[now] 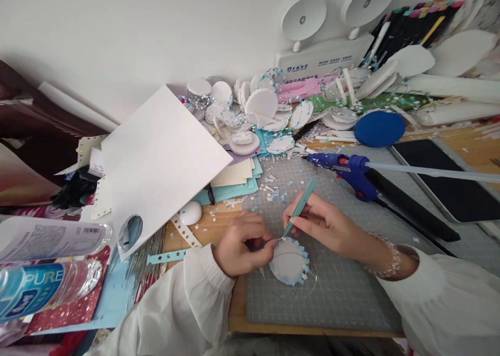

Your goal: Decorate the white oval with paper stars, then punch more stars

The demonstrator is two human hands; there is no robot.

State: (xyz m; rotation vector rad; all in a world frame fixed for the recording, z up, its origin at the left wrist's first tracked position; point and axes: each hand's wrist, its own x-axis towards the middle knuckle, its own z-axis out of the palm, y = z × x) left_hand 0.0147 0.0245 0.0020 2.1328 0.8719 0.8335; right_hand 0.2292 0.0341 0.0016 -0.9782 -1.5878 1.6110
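A round white disc (288,265) lies on the grey cutting mat (336,298), its rim trimmed with small light-blue and white pieces. My right hand (322,220) is closed round teal tweezers (300,207), whose tip points down at the disc's upper edge. At the disc's upper left, my left hand (248,241) has its thumb and forefinger pinched together close to the rim. Whatever sits between those fingertips is too small to make out. Thin clear thread or wire curls out on the mat around the disc.
A blue glue gun (351,171) lies behind my right hand, near a dark-screened phone (449,179). White discs (261,104) pile up at the back. A large white board (164,163) leans on the left, with a water bottle (50,285) in front.
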